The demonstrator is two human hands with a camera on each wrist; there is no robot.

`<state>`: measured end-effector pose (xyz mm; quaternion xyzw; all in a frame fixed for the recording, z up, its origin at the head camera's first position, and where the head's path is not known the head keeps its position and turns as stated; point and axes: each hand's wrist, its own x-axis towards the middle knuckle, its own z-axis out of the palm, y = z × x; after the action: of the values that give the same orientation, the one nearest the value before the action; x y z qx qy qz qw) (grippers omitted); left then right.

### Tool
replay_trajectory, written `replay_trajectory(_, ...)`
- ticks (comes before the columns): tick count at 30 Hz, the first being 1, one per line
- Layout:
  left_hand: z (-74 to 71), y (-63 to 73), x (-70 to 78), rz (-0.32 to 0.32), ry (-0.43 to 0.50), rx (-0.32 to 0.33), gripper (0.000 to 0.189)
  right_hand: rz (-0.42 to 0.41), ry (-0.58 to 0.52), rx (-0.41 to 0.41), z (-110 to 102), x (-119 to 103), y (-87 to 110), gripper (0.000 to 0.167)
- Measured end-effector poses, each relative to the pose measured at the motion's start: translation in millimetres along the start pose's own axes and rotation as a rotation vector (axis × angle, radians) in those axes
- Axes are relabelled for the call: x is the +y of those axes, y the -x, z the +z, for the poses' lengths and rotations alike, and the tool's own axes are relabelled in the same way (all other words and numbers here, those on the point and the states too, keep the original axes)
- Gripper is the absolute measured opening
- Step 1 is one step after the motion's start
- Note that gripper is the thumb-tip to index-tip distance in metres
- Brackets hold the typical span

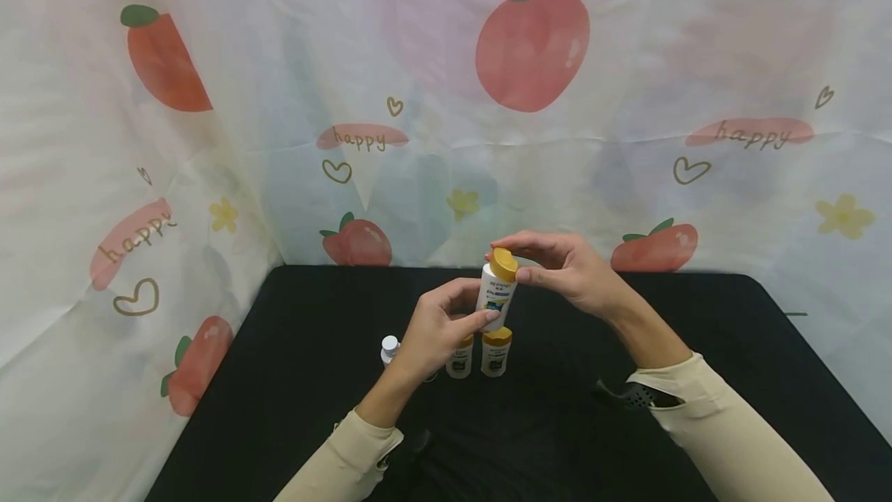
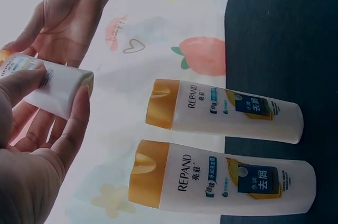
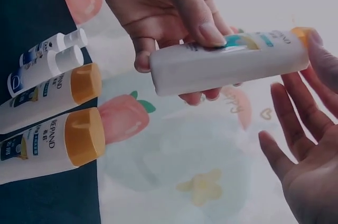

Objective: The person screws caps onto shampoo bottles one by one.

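In the head view a white shampoo bottle (image 1: pixel 492 289) with a gold cap (image 1: pixel 504 263) is held up, slightly tilted, above the table. My left hand (image 1: pixel 433 325) grips the lower body, thumb across the front label. From the other side, my right hand (image 1: pixel 577 269) pinches the cap between thumb and fingertips. The right wrist view shows the held bottle (image 3: pixel 227 63) with its base by the left hand (image 3: pixel 174 12) and its cap at the right thumb. Two matching bottles, one (image 2: pixel 237 110) beside the other (image 2: pixel 222 179), stand below the hands.
Two smaller white-capped bottles, one (image 3: pixel 45 71) in front of another (image 3: pixel 42 47), stand in line with the gold-capped pair. A black-covered table (image 1: pixel 557 440) holds them all. Behind it hangs a pale curtain (image 1: pixel 432 60) printed with fruit and hearts.
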<state>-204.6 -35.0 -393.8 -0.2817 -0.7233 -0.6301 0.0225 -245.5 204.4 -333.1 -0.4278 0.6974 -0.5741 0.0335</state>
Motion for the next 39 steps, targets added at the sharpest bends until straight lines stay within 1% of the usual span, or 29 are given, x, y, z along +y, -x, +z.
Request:
replay_trajectory(6, 1.6, 0.2, -0.7, -0.007, -0.006, 0.025, 0.038, 0.004, 0.065, 0.065, 5.2, -1.0, 1.2, 0.038)
replay_trajectory(10, 2.2, 0.4, -0.8, -0.016, -0.005, 0.033, 0.039, 0.025, 0.074, 0.104, 8.0, -0.8, 1.1, 0.037)
replay_trajectory(13, 2.5, 0.2, -0.4, -0.015, 0.008, 0.030, 0.039, 0.023, 0.044, 0.100, 7.5, 0.7, 1.3, 0.037)
replay_trajectory(18, 2.4, 0.0, 0.9, -0.012, 0.015, 0.024, 0.038, 0.014, -0.018, 0.051, 4.0, 2.1, 1.0, 0.039)
replay_trajectory(21, 2.4, -0.1, 0.0, -0.008, 0.005, 0.027, 0.038, 0.017, -0.005, 0.048, 3.7, 0.9, 0.8, 0.039)
replay_trajectory(29, 3.1, 0.8, -1.1, 0.007, -0.022, 0.055, 0.037, 0.017, 0.028, 0.101, 6.9, -1.6, 0.8, 0.035)
replay_trajectory(33, 4.2, 1.1, -1.5, 0.017, -0.032, 0.065, 0.036, 0.032, 0.032, 0.137, 9.2, -2.1, 1.1, 0.032)
replay_trajectory(39, 5.2, -0.2, -1.3, 0.005, -0.021, 0.081, 0.034, 0.052, 0.060, 0.190, 14.4, -4.7, 0.0, 0.030)
